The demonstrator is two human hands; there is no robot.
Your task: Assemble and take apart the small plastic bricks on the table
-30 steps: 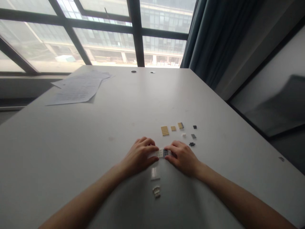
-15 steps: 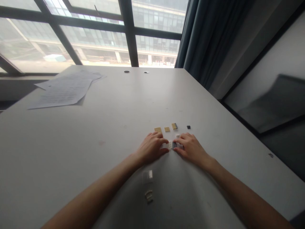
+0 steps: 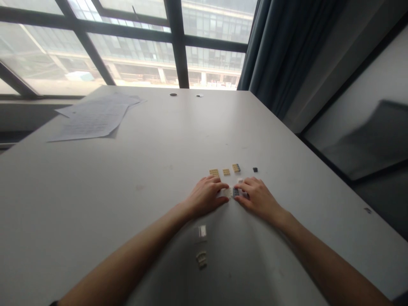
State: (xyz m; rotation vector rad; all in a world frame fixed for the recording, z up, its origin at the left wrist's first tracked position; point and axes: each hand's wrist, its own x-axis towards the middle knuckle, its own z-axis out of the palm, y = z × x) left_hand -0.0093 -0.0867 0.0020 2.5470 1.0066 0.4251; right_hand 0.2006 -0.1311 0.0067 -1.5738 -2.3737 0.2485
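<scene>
Between thumb and fingers, my left hand (image 3: 208, 194) grips a small white brick piece (image 3: 227, 193) on the table. My right hand (image 3: 256, 196) pinches a grey brick piece (image 3: 236, 192) close beside it. Whether the two pieces touch is too small to tell. Just beyond my hands lie a tan piece (image 3: 214, 172), a smaller tan piece (image 3: 226, 172) and a tan and grey piece (image 3: 236, 168). A small white piece (image 3: 240, 180) sits by my right fingertips, and a black piece (image 3: 255, 169) lies farther right.
Nearer on the white table (image 3: 153, 136) are a clear piece (image 3: 202, 231) and some beige curved pieces (image 3: 201, 259). Paper sheets (image 3: 95, 119) lie at the far left. A small dark item (image 3: 367, 210) is near the right edge.
The whole view has shifted slightly, so the table things appear a little farther right. Both hands keep nearly the same position around the white and grey pieces.
</scene>
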